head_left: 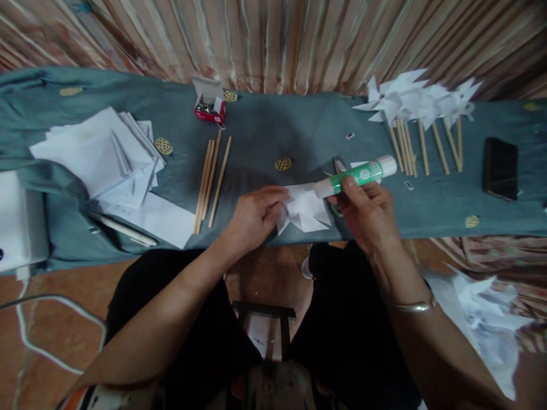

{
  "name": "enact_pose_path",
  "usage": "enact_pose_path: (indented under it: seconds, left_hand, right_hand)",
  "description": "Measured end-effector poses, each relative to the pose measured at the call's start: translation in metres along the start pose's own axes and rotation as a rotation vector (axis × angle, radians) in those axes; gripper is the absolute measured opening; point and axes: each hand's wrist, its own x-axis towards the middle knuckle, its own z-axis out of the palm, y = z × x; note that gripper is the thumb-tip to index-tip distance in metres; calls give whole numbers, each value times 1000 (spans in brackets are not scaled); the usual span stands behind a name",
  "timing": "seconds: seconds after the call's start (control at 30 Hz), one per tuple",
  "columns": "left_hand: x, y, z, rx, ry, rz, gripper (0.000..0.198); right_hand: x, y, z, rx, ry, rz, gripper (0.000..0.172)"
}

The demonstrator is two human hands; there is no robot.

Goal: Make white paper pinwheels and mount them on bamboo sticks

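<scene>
My right hand [367,213] is closed around a green and white glue stick [361,174], which is tilted so its uncapped end touches or hovers just over a paper pinwheel [304,206]. That white piece lies near the table's front edge, its cut flaps partly folded in. Pinched at its left side, the paper is held by my left hand [260,216], thumb and fingers close together. Partly behind the glue stick lie scissors [339,165], mostly hidden by my right hand.
Left of my hands lie several wooden sticks [207,179], a paper stack [102,151] and a white pen-like tool [126,229]. A red box [210,108] holds small metal pieces. Finished pinwheels [421,99] and a dark phone [501,169] are at right; a bag of pinwheels [491,319] is below.
</scene>
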Motion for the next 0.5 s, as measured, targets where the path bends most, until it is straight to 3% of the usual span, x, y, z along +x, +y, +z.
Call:
enact_pose_path:
  seconds: [0.13, 0.37, 0.5]
  left_hand:
    - [6, 1, 4, -353, 67, -290, 41]
    - [12, 11, 15, -907, 140, -425, 29]
    - [11, 16, 16, -950, 146, -419, 31]
  right_hand:
    - [-3, -6, 7, 238, -48, 154, 27]
    - [-8, -11, 16, 459, -151, 294, 25]
    - [-8, -8, 17, 444, -183, 280, 26]
